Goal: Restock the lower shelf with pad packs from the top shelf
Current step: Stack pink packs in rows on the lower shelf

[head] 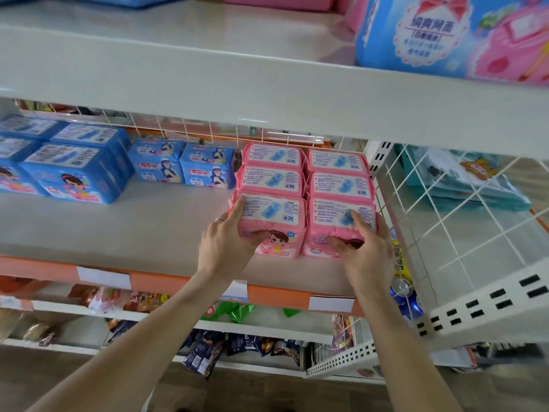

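left hand [225, 245] grips front-left pack [274, 214] | right hand [370, 249] grips front-right pack [328, 217]

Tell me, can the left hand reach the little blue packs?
Probably yes. The left hand grips a front pink pack, but only bare shelf lies between it and the little blue packs.

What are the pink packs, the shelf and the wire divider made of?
Pink packs: likely soft plastic film, slightly glossy; it wrinkles and dents where the left hand and right hand grip the front two. Shelf: probably painted metal, smooth off-white with a faint sheen. Wire divider: seemingly white-coated metal wire, in a thin rigid grid.
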